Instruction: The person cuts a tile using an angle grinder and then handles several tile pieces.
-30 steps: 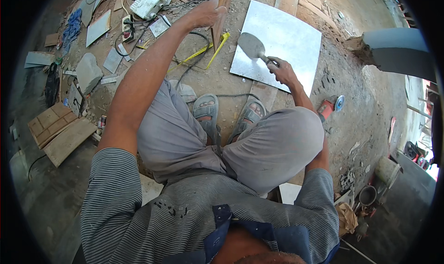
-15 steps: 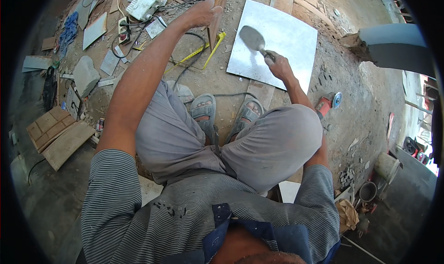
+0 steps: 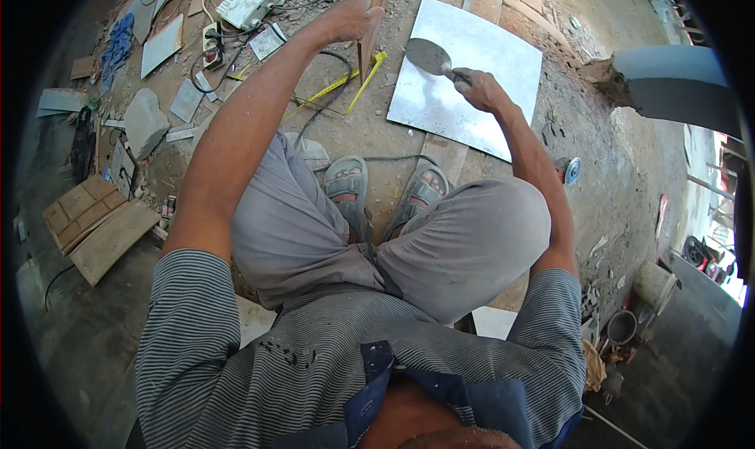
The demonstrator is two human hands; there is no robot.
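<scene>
I am holding a grey steel pointed trowel [image 3: 430, 56] in my right hand [image 3: 481, 91], its blade lying flat on the large square pale grey tile [image 3: 503, 71] that is resting on the dusty concrete floor [image 3: 377, 138] in front of my two grey sandals [image 3: 385, 191]. My right fingers are wrapping fully shut round the trowel handle. My left hand [image 3: 350, 20] is reaching well out ahead, fingers closing loosely on the edge of an upright brown wooden board [image 3: 371, 16] just left of the tile; how tightly they are gripping I cannot tell. I judge that I am working the trowel over the tile face, spreading or scraping, and the next stroke is calling for a steady flat blade and a firm wrist. Counting outward: one trowel, one large tile, one board in hand, one yellow folding rule [image 3: 354, 83] lying between board and tile, one white power box [image 3: 245, 2] with black cables beyond, and several loose tile offcuts [image 3: 161, 46] scattering to my left.
</scene>
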